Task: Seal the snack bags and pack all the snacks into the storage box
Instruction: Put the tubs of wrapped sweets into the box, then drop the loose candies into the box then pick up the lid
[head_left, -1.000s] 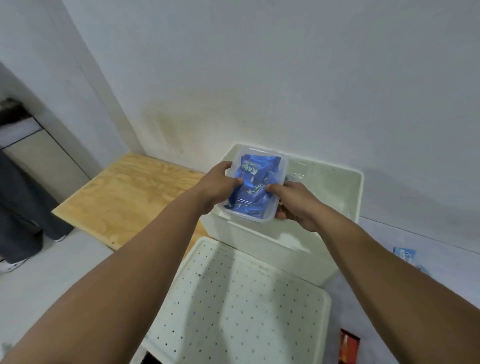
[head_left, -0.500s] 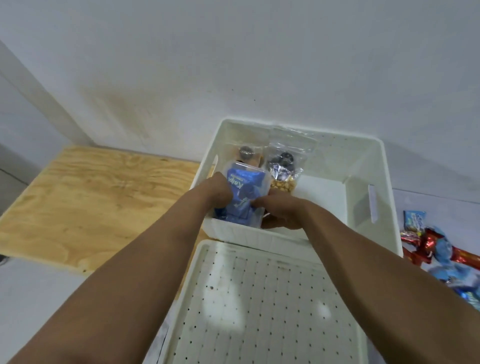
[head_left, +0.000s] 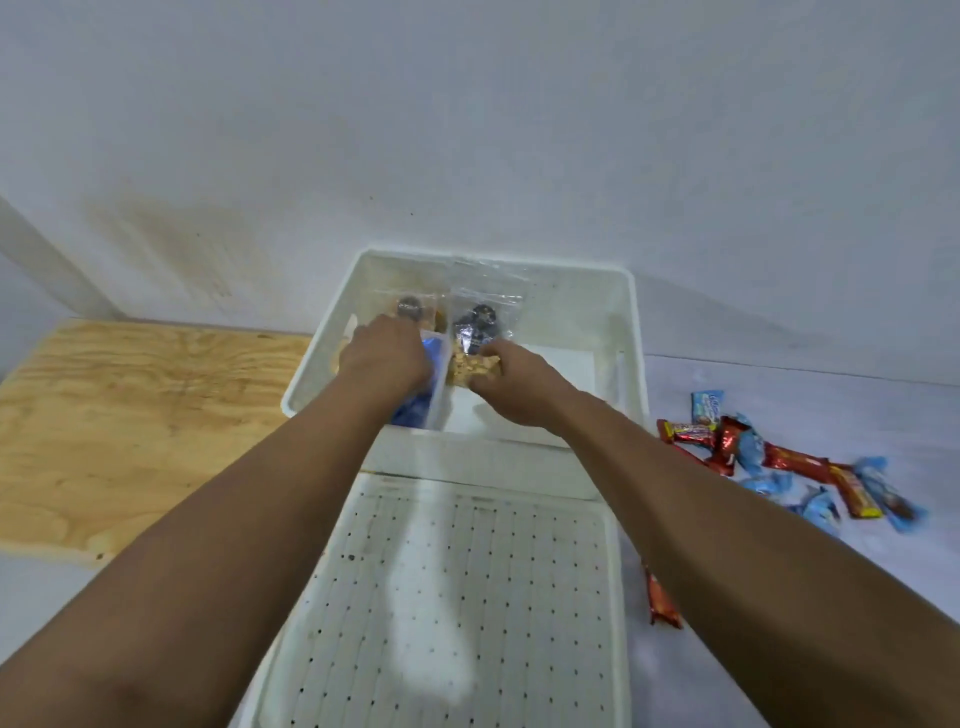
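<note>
A white storage box (head_left: 631, 332) stands against the wall. Inside its near left corner sits a clear plastic container of blue snack packets (head_left: 423, 395). My left hand (head_left: 384, 353) lies over the top of the container, gripping it. My right hand (head_left: 511, 387) is inside the box just right of the container, fingers curled against its side and a clear bag of tan snacks (head_left: 467, 366). Two clear zip bags (head_left: 480, 312) with dark contents lean at the box's back wall. Whether the right hand still grips the container is hidden.
The box's perforated white lid (head_left: 447, 597) lies in front of the box. Several loose red and blue wrapped snacks (head_left: 779, 462) lie on the white floor to the right, one red bar (head_left: 661, 603) by the lid. A plywood board (head_left: 130, 426) lies at the left.
The container of blue packets went down from above the box rim into the box's near left corner. Both hands followed it in. The view tilted down and right.
</note>
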